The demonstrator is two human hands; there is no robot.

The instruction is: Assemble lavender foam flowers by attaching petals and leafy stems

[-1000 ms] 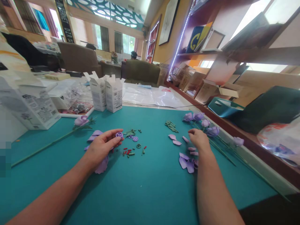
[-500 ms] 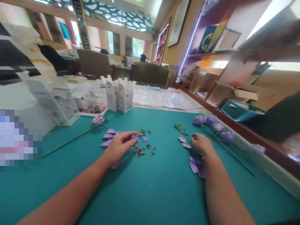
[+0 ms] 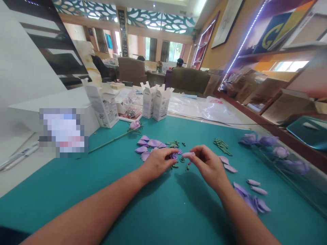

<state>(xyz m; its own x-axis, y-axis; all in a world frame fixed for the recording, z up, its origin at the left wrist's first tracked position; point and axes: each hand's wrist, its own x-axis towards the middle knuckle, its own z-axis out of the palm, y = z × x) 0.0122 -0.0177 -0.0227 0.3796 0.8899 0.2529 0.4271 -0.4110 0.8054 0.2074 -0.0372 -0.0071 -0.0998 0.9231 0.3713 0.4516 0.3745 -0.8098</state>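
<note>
Between thumb and fingers, my left hand [image 3: 157, 164] pinches a small purple spoked ring [image 3: 174, 156]. My right hand [image 3: 208, 165] grips a pale purple petal [image 3: 188, 155] by one end, its tip pointing at the ring with a small gap between. Beneath the hands lie another purple ring [image 3: 179, 151], a green ring [image 3: 182, 159] and several small green and red pieces. Purple petals [image 3: 150, 144] are spread behind my left hand. Two pale petals [image 3: 228, 164] lie beside my right wrist, and more purple petals [image 3: 251, 199] lie to the right of that forearm.
A single pale flower [image 3: 135, 125] on a green stem lies at left. Several purple flowers [image 3: 281, 152] lie at right, near a pile of green sticks [image 3: 222, 146]. White cartons [image 3: 162, 103] stand along the back edge of the green mat [image 3: 163, 211]. A blurred-out patch covers something at left.
My right hand has come from the petals at right to the middle, now with a pale petal. My left hand still holds the purple ring. The view has turned left.
</note>
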